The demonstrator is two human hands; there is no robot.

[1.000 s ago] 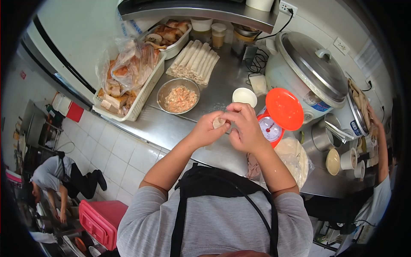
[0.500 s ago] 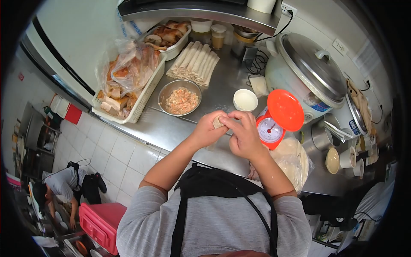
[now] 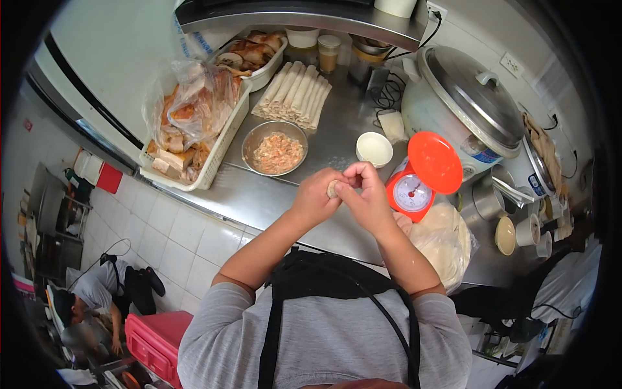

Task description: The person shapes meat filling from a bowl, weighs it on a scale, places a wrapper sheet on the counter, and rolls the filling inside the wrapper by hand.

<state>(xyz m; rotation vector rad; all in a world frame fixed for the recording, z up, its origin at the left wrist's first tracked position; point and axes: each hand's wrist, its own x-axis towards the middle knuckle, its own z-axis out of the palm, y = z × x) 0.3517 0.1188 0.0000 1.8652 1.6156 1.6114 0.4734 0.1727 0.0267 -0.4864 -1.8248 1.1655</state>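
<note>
My left hand (image 3: 317,198) is closed around a small pale dough piece (image 3: 333,188), whose end shows between the fingers. Against that same piece my right hand (image 3: 368,198) pinches with thumb and fingers, touching the left. Beyond the hands, a metal bowl (image 3: 246,146) holds an orange and white shredded filling (image 3: 277,153). Pale rolled wrappers (image 3: 295,95) lie stacked behind it. A small white bowl (image 3: 374,150) stands past my right hand, beside a red scale (image 3: 412,192) with a tilted red pan (image 3: 435,163).
Baskets of meat (image 3: 220,152) stand at the left, under a metal shelf (image 3: 304,24). A large lidded cooker (image 3: 463,104), a plastic bag of pale wrappers (image 3: 444,240) and cups (image 3: 526,230) are right. One person (image 3: 100,285) bends at far left; another (image 3: 570,285) stands far right.
Both hands have shifted slightly around the dough piece, with the right fingers more curled. The person at left has moved, and the arm that reached along the right side has gone.
</note>
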